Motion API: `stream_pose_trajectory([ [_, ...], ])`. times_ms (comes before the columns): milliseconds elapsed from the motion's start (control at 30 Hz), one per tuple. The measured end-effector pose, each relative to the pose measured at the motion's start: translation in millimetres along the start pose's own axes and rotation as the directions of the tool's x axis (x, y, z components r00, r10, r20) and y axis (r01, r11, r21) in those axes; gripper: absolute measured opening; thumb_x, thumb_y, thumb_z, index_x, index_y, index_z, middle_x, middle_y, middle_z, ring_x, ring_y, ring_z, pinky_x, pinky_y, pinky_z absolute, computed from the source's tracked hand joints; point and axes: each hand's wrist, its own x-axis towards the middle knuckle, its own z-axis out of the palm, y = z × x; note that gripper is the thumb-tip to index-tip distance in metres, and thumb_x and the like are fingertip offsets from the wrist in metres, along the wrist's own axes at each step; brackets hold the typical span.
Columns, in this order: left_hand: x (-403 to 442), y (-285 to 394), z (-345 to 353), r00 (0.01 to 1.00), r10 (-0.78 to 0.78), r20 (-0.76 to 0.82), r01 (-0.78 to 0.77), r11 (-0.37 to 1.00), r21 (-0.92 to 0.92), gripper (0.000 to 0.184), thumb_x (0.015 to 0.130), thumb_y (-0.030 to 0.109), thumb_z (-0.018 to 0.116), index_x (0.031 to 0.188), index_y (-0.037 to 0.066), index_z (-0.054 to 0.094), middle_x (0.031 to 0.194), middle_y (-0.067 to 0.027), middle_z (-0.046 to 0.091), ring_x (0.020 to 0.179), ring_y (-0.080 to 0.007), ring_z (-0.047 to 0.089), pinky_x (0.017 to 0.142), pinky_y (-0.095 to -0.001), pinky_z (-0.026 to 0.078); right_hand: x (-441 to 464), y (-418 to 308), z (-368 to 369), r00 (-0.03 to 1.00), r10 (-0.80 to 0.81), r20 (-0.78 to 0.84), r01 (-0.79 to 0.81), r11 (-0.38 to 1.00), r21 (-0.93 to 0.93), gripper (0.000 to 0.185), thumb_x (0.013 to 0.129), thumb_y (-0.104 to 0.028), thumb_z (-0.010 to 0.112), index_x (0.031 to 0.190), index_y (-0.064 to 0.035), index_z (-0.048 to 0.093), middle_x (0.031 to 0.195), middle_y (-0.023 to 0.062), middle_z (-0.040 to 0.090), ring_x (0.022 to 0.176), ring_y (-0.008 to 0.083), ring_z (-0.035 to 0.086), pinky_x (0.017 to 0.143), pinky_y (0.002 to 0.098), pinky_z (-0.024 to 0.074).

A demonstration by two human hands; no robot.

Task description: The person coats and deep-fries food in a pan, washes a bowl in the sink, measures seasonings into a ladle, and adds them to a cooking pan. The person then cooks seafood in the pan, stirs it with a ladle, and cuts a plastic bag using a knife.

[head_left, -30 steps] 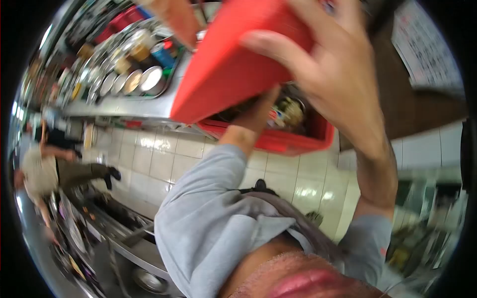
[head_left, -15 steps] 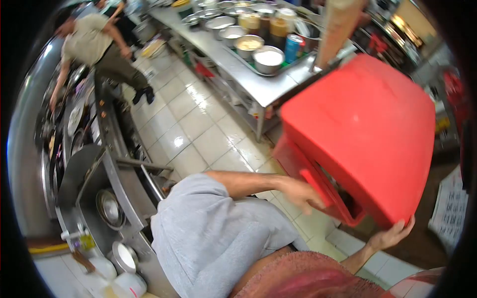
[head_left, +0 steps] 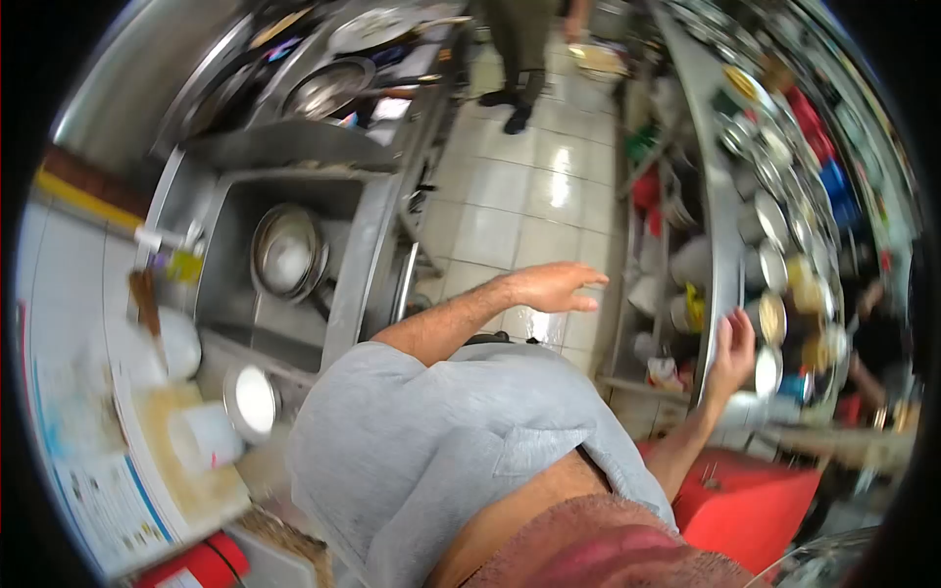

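Note:
My left hand point(head_left: 557, 287) is stretched out over the tiled floor, fingers apart, holding nothing. Beside the edge of the steel counter point(head_left: 714, 176), my right hand point(head_left: 733, 355) hangs with its fingers slightly bent and nothing visible in it. It is nearest to the metal bowls, one of them a bowl with pale yellow contents point(head_left: 771, 319). The red bin point(head_left: 747, 505) stands at the lower right, below my right forearm, and neither hand touches it.
On the left a steel sink point(head_left: 284, 328) holds round metal bowls point(head_left: 287, 252). Pans point(head_left: 328, 90) lie on the stove beyond. A person point(head_left: 518, 49) stands farther up the aisle. White containers point(head_left: 204, 436) sit at the lower left, and shelves run under the right counter.
The view has swung from the red bin toward the aisle and sink. My right hand has let go of the bin's red lid, and my left hand has moved away from the bin.

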Motion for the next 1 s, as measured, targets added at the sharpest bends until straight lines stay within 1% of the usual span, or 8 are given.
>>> stream_pose_trajectory([
  [100,-34.6,-33.8,-43.9,0.968,-0.094,-0.232,0.090,0.996,-0.028,0.049,0.086,0.029,0.054,0.125,0.001,0.042,0.122,-0.0160,0.047,0.112,-0.0272,0.047,0.093,-0.0364,0.039,70.9,-38.8,157.6,0.871,-0.104,0.481,0.011,0.981,0.193,0.031,0.083,-0.014,0.060,0.109,0.0003,0.055,0.100,0.0070,0.057,0.089,0.0140,0.055,0.080,0.0251,0.0425],
  [267,-101.5,-62.6,-68.7,0.700,-0.455,-0.550,0.221,0.871,-0.439,0.045,0.085,0.021,0.057,0.123,0.000,0.044,0.116,-0.0142,0.051,0.100,-0.0199,0.054,0.085,-0.0326,0.044,123.0,-84.5,399.0,0.456,-0.539,0.708,0.499,0.814,0.297,0.043,0.080,-0.030,0.062,0.108,0.0015,0.055,0.095,0.0128,0.058,0.089,0.0210,0.056,0.075,0.0309,0.0440],
  [367,-110.5,-64.7,-66.8,0.507,-0.669,-0.544,0.276,0.724,-0.633,0.046,0.086,0.017,0.057,0.125,-0.001,0.042,0.118,-0.0119,0.052,0.099,-0.0189,0.054,0.086,-0.0310,0.043,118.3,-85.0,521.7,0.250,-0.050,0.967,-0.190,0.977,0.100,0.071,0.079,-0.055,0.055,0.119,0.0029,0.045,0.107,0.0176,0.054,0.086,0.0255,0.056,0.074,0.0328,0.0466],
  [433,-100.7,-83.7,-57.2,0.408,-0.665,-0.626,0.189,0.732,-0.655,0.046,0.084,0.022,0.059,0.122,-0.001,0.045,0.116,-0.0155,0.051,0.098,-0.0201,0.056,0.082,-0.0333,0.045,112.2,-88.4,576.4,-0.125,0.100,0.987,-0.747,0.645,-0.160,0.072,0.082,-0.051,0.052,0.122,0.0057,0.036,0.107,0.0250,0.051,0.085,0.0295,0.056,0.070,0.0350,0.0489],
  [567,-61.9,-125.4,-58.9,0.250,-0.699,-0.670,0.164,0.713,-0.682,0.046,0.084,0.023,0.059,0.122,0.001,0.045,0.114,-0.0146,0.053,0.096,-0.0194,0.056,0.081,-0.0329,0.045,102.8,-64.4,701.7,-0.553,-0.344,0.759,-0.833,0.265,-0.486,0.034,0.087,-0.029,0.053,0.092,0.0041,0.051,0.078,0.0127,0.058,0.056,0.0134,0.053,0.046,0.0222,0.0443],
  [700,-15.5,-148.6,-89.0,0.137,-0.831,-0.539,0.152,0.555,-0.818,0.046,0.087,0.021,0.056,0.124,-0.001,0.042,0.122,-0.0127,0.050,0.108,-0.0204,0.050,0.090,-0.0322,0.040,137.8,-110.0,682.8,-0.373,-0.016,0.928,-0.435,0.886,-0.160,0.008,0.079,-0.010,0.054,0.078,-0.0058,0.047,0.054,0.0031,0.047,0.038,0.0129,0.045,0.032,0.0260,0.0354],
  [833,7.2,-198.2,-108.7,0.088,-0.839,-0.536,0.116,0.543,-0.831,0.047,0.086,0.026,0.056,0.124,0.000,0.043,0.121,-0.0132,0.051,0.108,-0.0210,0.050,0.091,-0.0331,0.040,203.1,-107.2,668.9,-0.266,-0.203,0.942,0.212,0.941,0.263,0.018,0.080,-0.008,0.054,0.096,-0.0037,0.048,0.054,0.0028,0.046,0.034,0.0128,0.043,0.029,0.0283,0.0314],
  [1000,23.6,-261.0,-128.9,0.013,-0.809,-0.587,0.166,0.581,-0.797,0.047,0.082,0.029,0.061,0.117,-0.001,0.050,0.109,-0.0107,0.057,0.098,-0.0194,0.055,0.084,-0.0294,0.043,219.5,-111.8,660.2,-0.424,0.014,0.905,-0.197,0.974,-0.108,0.025,0.080,-0.011,0.056,0.101,-0.0033,0.046,0.056,0.0019,0.048,0.034,0.0119,0.043,0.028,0.0264,0.0314],
])
